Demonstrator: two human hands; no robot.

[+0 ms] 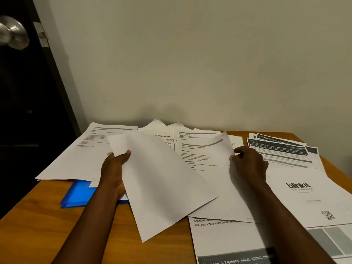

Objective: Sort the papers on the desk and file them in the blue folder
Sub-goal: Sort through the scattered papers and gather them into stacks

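Printed white papers (198,140) lie scattered over the wooden desk (38,225). My left hand (114,168) grips the left edge of a blank-faced sheet (163,183) and holds it tilted above the desk. My right hand (247,162) pinches the right edge of a printed sheet (205,159) that lies partly under the blank one. The blue folder (80,195) lies flat at the left, mostly covered by a large sheet (80,155) and my left forearm.
A "blinkit" sheet (301,189) and dark-headed pages (280,147) lie at the right. A recipe page (228,242) overhangs the near edge. The wall stands right behind the desk. A dark door with a metal knob (13,33) is at the left.
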